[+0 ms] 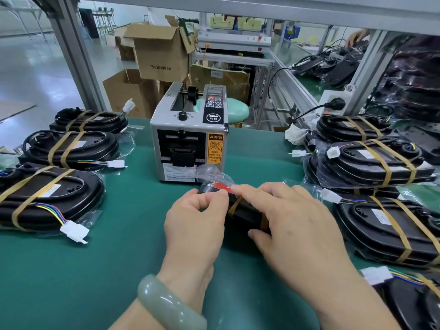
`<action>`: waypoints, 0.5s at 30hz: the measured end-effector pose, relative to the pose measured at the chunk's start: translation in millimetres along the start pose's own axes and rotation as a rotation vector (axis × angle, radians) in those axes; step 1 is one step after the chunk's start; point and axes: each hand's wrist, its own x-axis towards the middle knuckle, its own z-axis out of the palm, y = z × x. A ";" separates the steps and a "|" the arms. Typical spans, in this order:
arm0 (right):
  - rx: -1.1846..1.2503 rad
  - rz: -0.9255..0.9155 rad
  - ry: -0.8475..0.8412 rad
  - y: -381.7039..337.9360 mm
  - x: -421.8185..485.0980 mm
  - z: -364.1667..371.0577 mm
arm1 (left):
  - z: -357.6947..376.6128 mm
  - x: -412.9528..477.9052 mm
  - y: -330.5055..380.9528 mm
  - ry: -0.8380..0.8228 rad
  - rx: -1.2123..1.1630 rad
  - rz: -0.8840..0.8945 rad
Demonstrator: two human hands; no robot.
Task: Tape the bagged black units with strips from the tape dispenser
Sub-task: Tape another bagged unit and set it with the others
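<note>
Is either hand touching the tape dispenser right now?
No, the left hand and the right hand are both on the bagged black unit lying in front of the tape dispenser.

Pale green jade bangle [166,303] on left wrist, bare forearms
</note>
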 end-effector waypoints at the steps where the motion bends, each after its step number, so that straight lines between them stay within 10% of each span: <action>1: -0.006 -0.002 -0.002 -0.4 0.1 0.6 | 0.5 0.6 -1.4 0.000 -0.001 -0.010; 15: -0.004 0.002 -0.017 -1.4 0.0 -3.3 | -12.4 23.1 -2.6 -0.098 0.031 -0.057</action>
